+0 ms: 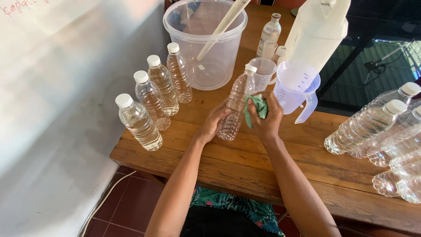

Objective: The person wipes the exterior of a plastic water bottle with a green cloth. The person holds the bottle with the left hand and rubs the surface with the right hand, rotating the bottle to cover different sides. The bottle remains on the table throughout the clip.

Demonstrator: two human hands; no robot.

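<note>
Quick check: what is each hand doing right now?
Left hand: closed around the capped bottle.
Right hand: closed on a green cloth, pressed against the bottle.

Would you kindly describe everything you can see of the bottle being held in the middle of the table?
The bottle is clear ribbed plastic with a white screw cap, which is on. It looks filled with clear liquid and leans slightly to the right, its base on the wooden table. The left hand grips its lower left side. The right hand presses a green cloth against its right side. A small clear measuring cup stands just behind it.
</note>
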